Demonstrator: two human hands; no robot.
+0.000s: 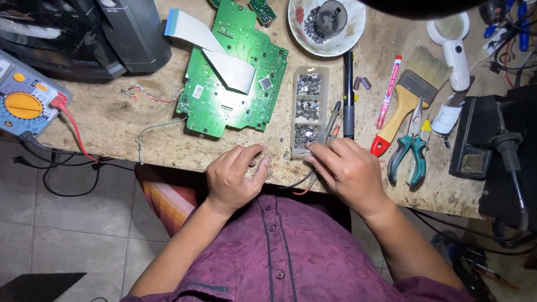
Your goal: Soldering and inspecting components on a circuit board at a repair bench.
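My left hand [232,176] rests at the near edge of the workbench [128,128], fingers curled, thumb and forefinger pinched close; anything between them is too small to see. My right hand [347,168] lies beside it, fingertips touching the near end of a clear compartment box [309,109] filled with small metal parts. Two thin probes [334,120] with red and black leads run under my right hand. A green circuit board [232,84] with a white ribbon cable [210,47] lies just beyond my left hand.
A multimeter [25,100] with a red lead sits far left beside a black device [84,33]. A white bowl [327,25] holds screws. To the right lie a red marker [390,89], a brush [411,100], green-handled pliers [411,151], a magnifier [456,47] and a soldering stand [481,140].
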